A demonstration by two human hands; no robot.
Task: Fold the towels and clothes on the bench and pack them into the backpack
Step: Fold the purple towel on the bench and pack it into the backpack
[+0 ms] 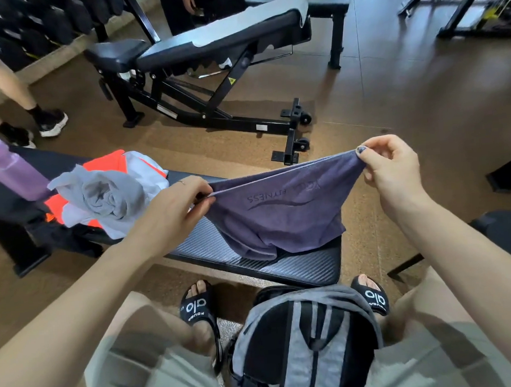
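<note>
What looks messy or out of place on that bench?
The grey towel lies crumpled in a loose roll on top of the orange and white clothes, an unfolded heap at the bench's left end. The purple towel, pinched by both hands, sags with its lower part bunched on the padding. Nothing looks spilled or damaged.

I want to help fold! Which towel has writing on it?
The purple towel held up by both hands. The grey towel on the bench is plain and crumpled.
</note>
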